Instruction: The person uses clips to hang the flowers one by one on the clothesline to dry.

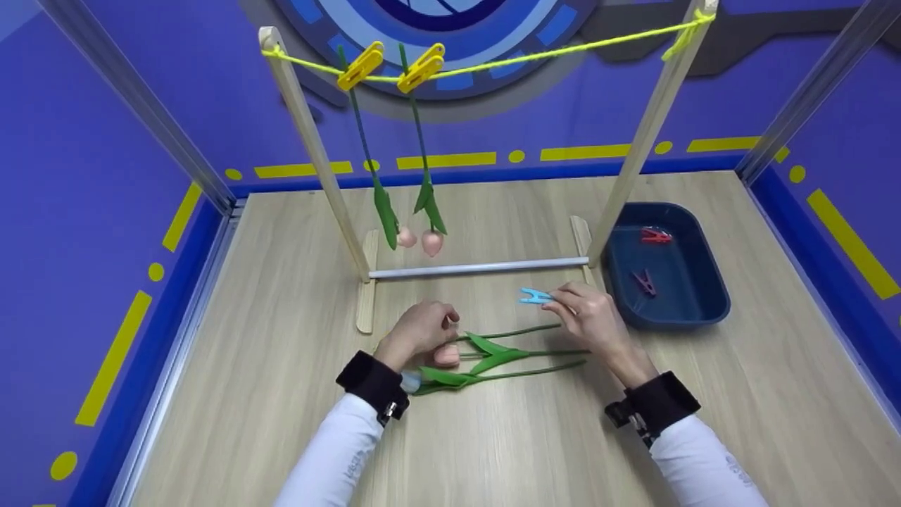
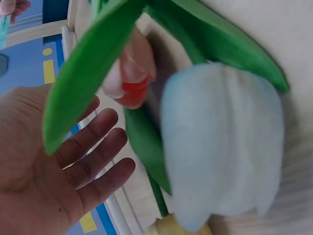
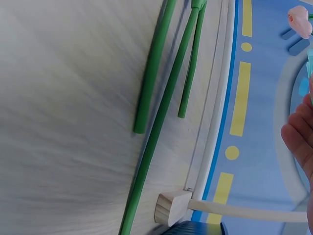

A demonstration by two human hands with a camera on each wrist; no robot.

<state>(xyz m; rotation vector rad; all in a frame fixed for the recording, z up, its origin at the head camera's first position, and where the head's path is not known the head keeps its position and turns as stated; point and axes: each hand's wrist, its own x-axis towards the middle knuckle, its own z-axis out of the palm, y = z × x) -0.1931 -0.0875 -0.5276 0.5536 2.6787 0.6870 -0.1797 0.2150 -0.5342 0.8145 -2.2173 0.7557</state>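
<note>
On a wooden table [image 1: 232,394], a small drying rack [image 1: 317,151] stands toward the far side, its yellow string [image 1: 535,55] carrying 2 yellow clothespins [image 1: 391,67] near the left post, each holding a hanging tulip [image 1: 422,211] head down. In front of the rack, the person's left hand [image 1: 417,329] rests with loosely curled fingers over the heads of 3 artificial tulips [image 1: 493,359] lying on the table; the left wrist view shows its palm open beside a pale blue bloom [image 2: 222,142] and a pink one. The stems run left to right, heads to the left, cut ends pointing right toward the right hand [image 1: 590,317]. That hand pinches a blue clothespin [image 1: 535,296] at its fingertips, just above the stems, the pin lying level and pointing left. At far right sits a dark blue tray [image 1: 693,310] holding a red clothespin [image 1: 654,236] and a purple clothespin [image 1: 643,282].
</note>
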